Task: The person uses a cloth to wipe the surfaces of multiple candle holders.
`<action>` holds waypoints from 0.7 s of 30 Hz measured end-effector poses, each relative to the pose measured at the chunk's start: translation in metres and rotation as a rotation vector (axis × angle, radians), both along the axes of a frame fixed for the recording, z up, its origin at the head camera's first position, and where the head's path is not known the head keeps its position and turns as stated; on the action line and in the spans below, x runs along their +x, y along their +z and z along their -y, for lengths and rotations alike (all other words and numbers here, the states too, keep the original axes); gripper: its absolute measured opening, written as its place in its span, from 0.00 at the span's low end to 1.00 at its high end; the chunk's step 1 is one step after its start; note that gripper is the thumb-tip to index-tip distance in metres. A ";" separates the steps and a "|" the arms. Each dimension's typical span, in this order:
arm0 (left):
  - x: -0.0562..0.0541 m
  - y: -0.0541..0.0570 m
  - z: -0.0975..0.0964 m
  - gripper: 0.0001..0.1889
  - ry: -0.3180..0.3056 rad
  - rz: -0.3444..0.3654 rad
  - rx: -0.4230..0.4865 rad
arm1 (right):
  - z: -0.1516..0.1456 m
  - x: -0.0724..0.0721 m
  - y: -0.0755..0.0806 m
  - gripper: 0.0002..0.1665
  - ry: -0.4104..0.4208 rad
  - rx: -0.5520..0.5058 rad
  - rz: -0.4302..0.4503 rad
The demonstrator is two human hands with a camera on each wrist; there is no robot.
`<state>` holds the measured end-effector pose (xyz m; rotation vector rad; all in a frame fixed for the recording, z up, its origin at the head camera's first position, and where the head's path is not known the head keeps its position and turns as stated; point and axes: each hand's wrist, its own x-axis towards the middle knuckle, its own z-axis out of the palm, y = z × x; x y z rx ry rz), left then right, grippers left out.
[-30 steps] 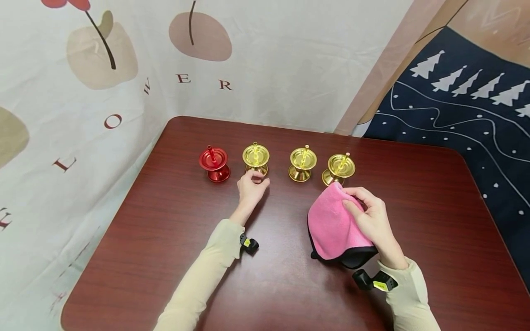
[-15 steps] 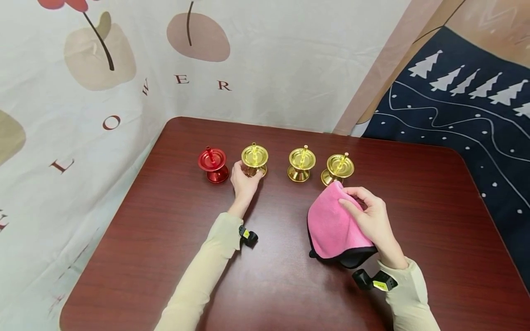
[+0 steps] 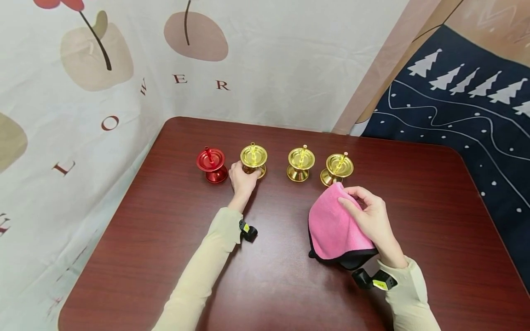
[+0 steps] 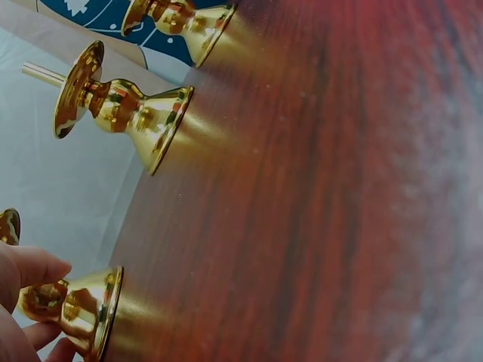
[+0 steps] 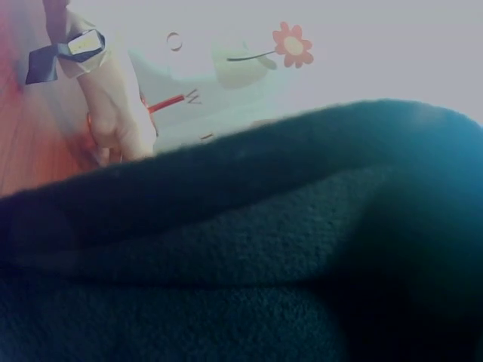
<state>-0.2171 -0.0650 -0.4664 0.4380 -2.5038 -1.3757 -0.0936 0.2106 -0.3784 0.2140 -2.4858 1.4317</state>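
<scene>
My left hand [image 3: 243, 180] grips a gold candle holder [image 3: 254, 157] by its waist below the dish. In the left wrist view the thumb and fingers curl round that stem, just above the flared base [image 4: 92, 308], which stands on the table. My right hand [image 3: 370, 218] pinches the upper edge of a pink cloth [image 3: 333, 225] with a black border. The cloth hangs in front of the rightmost gold candle holder [image 3: 339, 165] and hides part of its foot. Dark cloth [image 5: 249, 234] fills most of the right wrist view, and the right fingers are not visible there.
A red candle holder [image 3: 211, 162] stands just left of my left hand. Another gold candle holder [image 3: 301, 161] stands between the gripped one and the rightmost. All are in a row towards the back of the dark red wooden table [image 3: 165, 220], before a printed curtain [image 3: 281, 69].
My left hand has moved forward and left from in front of the gold candle holder, and its fingers have closed round the stem. The right hand and the cloth stay nearly still.
</scene>
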 end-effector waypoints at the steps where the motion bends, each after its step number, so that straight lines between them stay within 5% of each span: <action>1: 0.000 0.000 0.000 0.23 -0.001 0.006 -0.001 | 0.000 0.000 0.000 0.09 -0.002 0.012 -0.007; 21: 0.000 -0.001 0.004 0.19 -0.024 -0.028 0.013 | -0.002 0.001 0.009 0.08 -0.023 0.098 -0.070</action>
